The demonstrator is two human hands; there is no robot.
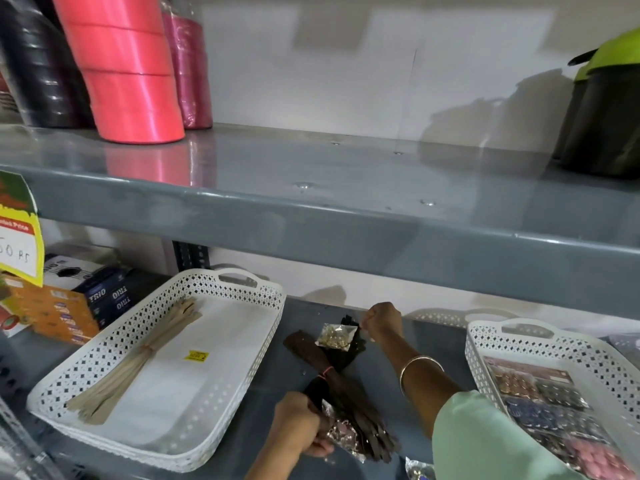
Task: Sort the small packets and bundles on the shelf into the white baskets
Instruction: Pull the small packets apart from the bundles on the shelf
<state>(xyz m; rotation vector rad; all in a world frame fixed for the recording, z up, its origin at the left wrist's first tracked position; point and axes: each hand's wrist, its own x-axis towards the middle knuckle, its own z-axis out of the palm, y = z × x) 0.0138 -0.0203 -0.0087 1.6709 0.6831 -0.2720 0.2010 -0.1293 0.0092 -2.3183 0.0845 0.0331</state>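
a grey lower shelf (214, 455) holds two white baskets. the left basket (221, 403) contains a beige bundle (138, 358); the right basket (485, 355) holds flat packets (540, 393). between them lies a dark brown bundle (346, 393). the left hand (298, 427) is curled around a black bundle (317, 389), with a crinkly clear packet (341, 434) just beside it. the right hand (382, 322) is closed, fingers pressed together, beside a small packet of gold pieces (336, 336); whether it pinches that packet cannot be told.
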